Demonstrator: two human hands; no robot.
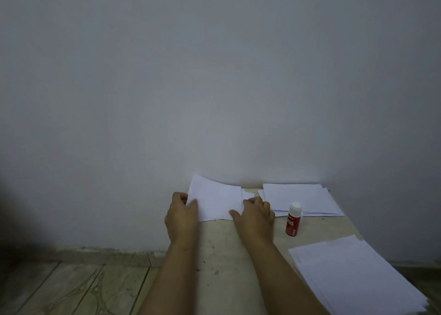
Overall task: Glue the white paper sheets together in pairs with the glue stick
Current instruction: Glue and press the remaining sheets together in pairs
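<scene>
The left hand pinches the left edge of a white sheet low in the middle of the frame, lifting that side so it bows. The right hand presses on the sheet's right edge with curled fingers, probably to line it up over its partner. Just right, the capped glue stick stands upright on the counter, close for reuse. A stack of sheets lies behind it, and another pile at lower right.
</scene>
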